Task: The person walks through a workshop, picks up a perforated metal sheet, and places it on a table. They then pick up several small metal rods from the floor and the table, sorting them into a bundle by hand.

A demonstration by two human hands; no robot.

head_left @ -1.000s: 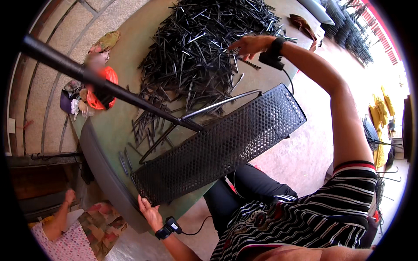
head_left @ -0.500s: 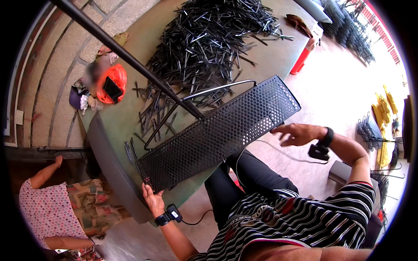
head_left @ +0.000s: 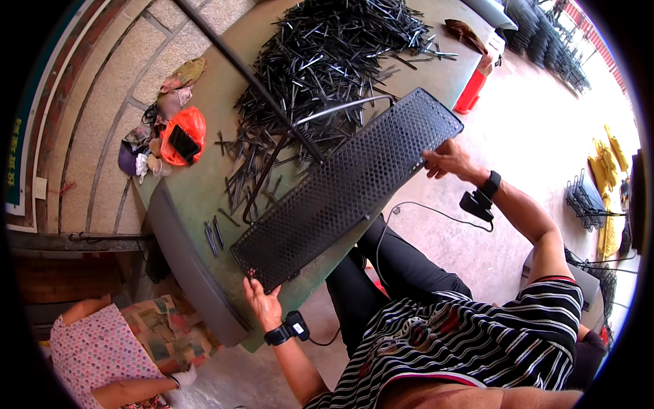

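Note:
A long black perforated metal panel (head_left: 340, 194) lies slanted over the table in front of me, one end to the near left, the other to the far right. My left hand (head_left: 264, 307) holds its near-left corner, fingertips and thumb at the edge. The front edge near the far-right end is pinched by my right hand (head_left: 452, 161), some fingers hidden beneath. Behind the panel, a bent metal rod (head_left: 340, 108) runs along its back side, and a long dark pole (head_left: 252, 78) slants up to the upper left.
A big heap of thin black metal pieces (head_left: 327, 61) covers the table's (head_left: 204, 198) far part. An orange bag with a phone (head_left: 184, 142) lies at the left edge. A co-worker in a dotted top (head_left: 102, 347) is at lower left. Yellow bundles (head_left: 608, 163) stand on the right.
My right hand, nearly off the edge with fingers spread before, now grips the panel farther up. The panel's far end has shifted away and left; its near end has moved right with my left hand.

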